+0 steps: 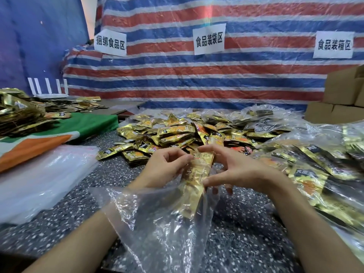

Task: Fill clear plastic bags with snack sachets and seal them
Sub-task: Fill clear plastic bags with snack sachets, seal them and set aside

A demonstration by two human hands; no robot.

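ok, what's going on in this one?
A person is bagging snack sachets. The left hand and right hand together grip a stack of gold sachets, at least its lower end inside a clear plastic bag. Whether the bag is sealed is too blurred to tell. Loose sachets are piled behind, filled bags to the right, empty bags to the left.

left hand and right hand meet, curled fingers pinching one sachet stack
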